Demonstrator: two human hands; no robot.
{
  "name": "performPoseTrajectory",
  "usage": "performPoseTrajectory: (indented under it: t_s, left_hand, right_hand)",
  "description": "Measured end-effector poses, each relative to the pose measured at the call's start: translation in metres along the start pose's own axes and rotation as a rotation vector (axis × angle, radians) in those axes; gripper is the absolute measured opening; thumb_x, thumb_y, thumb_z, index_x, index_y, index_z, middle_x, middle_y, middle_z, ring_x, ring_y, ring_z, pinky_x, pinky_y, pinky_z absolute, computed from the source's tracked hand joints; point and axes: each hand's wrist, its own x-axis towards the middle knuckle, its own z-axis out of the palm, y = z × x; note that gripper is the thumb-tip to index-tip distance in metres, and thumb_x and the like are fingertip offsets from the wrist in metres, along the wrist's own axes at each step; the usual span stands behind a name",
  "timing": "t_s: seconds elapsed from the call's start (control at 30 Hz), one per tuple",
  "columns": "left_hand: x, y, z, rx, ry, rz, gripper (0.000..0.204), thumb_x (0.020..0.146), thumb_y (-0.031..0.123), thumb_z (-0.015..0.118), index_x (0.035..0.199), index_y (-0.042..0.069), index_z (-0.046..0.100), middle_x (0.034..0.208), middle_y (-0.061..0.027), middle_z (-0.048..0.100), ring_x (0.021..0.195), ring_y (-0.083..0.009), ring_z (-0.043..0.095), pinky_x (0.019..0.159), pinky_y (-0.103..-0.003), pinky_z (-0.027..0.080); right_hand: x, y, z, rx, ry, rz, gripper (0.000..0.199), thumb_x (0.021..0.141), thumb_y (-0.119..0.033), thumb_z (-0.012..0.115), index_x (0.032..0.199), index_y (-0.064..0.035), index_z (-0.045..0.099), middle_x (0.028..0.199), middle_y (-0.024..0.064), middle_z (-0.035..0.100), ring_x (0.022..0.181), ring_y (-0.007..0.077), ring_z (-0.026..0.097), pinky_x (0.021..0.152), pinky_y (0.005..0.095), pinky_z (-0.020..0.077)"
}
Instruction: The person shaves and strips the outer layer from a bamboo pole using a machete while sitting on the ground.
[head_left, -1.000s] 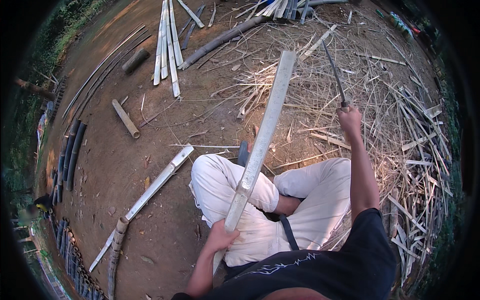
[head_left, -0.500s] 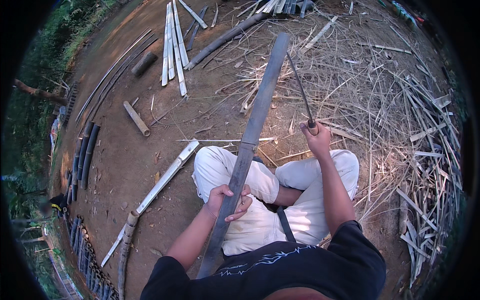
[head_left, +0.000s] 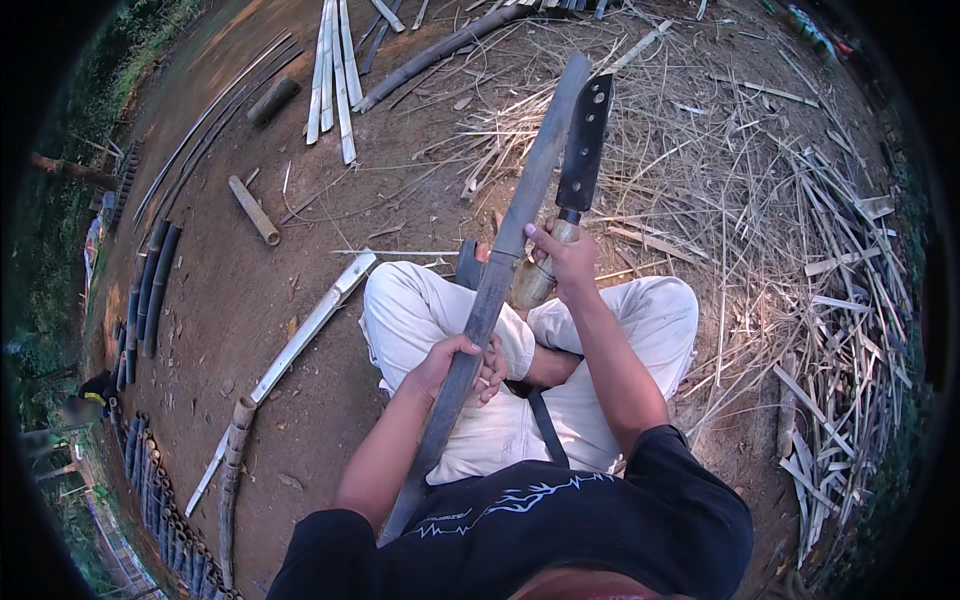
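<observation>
The left hand (head_left: 458, 362) is wrapping its fingers around a long bamboo slat (head_left: 500, 270), clasping it near the middle of its visible length, just above the lap. The right hand (head_left: 562, 258) is closing tightly around the pale wooden handle of a broad dark-bladed knife (head_left: 583, 145), whose blade is pointing away toward the far side and lying just beside the slat on its right. Whether the blade's edge is touching the slat cannot be told.

The slat is running diagonally from the person's torso at the near edge, up across the lap, to the far side of the scene, where its tip is ending over the straw. The person is sitting cross-legged on bare earth, wearing pale trousers (head_left: 420, 310) and a black shirt (head_left: 560, 520).

To the right and far right, a thick litter of dry bamboo shavings and strips (head_left: 800, 230) is covering the ground. On the left, a split pale bamboo piece (head_left: 312, 325) is lying near the left knee, with a short bamboo section (head_left: 253, 210) farther off. At the far side, a bundle of light split slats (head_left: 335, 70) is lying beside a dark bamboo pole (head_left: 440, 50). Along the far left edge, dark bamboo poles (head_left: 150, 290) are lying side by side.
</observation>
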Motion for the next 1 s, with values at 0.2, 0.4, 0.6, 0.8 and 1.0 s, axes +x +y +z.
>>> performPoseTrajectory:
  t_s: [0.2,0.4,0.6,0.8,1.0]
  left_hand:
    - [-0.047,-0.015,0.015,0.779,0.751,0.453,0.028,0.106,0.029,0.053,0.117,0.003,0.049,0.085,-0.0019,0.060,0.070,-0.0068,0.053,0.064,-0.023,0.045]
    - [-0.114,-0.081,0.053,1.228,1.081,0.155,0.049,0.094,0.043,0.068,0.110,-0.001,0.057,0.091,-0.0192,0.068,0.081,-0.0304,0.069,0.073,-0.040,0.054]
    - [-0.103,-0.119,0.050,1.451,1.192,0.129,0.041,0.101,0.041,0.056,0.100,0.000,0.059,0.085,-0.0215,0.068,0.078,-0.0416,0.067,0.069,-0.048,0.052]
    - [-0.105,-0.064,0.041,0.759,0.796,0.180,0.045,0.104,0.044,0.052,0.100,-0.001,0.059,0.074,-0.0067,0.062,0.059,-0.0147,0.061,0.058,-0.032,0.052]
    - [-0.083,-0.033,0.024,0.494,0.683,0.094,0.048,0.105,0.046,0.049,0.101,-0.001,0.058,0.071,-0.0054,0.061,0.055,-0.0114,0.058,0.054,-0.027,0.049]
  right_hand:
    - [0.011,-0.010,0.008,0.074,-0.031,0.002,0.028,0.081,-0.002,0.081,0.091,-0.0064,0.056,0.077,0.0048,0.065,0.058,0.0105,0.058,0.054,0.0271,0.0479]
    - [0.000,-0.028,0.021,0.179,0.000,0.018,0.022,0.083,-0.001,0.078,0.089,-0.0029,0.057,0.076,0.0057,0.065,0.058,0.0111,0.058,0.054,0.0278,0.0499]
    - [0.000,-0.033,0.029,-0.061,0.025,-0.099,0.019,0.090,-0.012,0.076,0.087,-0.0024,0.059,0.080,0.0104,0.071,0.056,0.0090,0.057,0.050,0.0272,0.0464]
    - [0.004,-0.059,0.000,-0.200,0.174,-0.275,0.024,0.092,-0.021,0.076,0.083,-0.0055,0.060,0.067,0.0056,0.064,0.051,0.0085,0.056,0.046,0.0229,0.0421]
    - [-0.042,-0.077,-0.039,-1.219,-0.018,-0.721,0.030,0.072,-0.017,0.085,0.088,-0.0063,0.062,0.073,0.0062,0.064,0.065,0.0232,0.065,0.060,0.0349,0.0501]
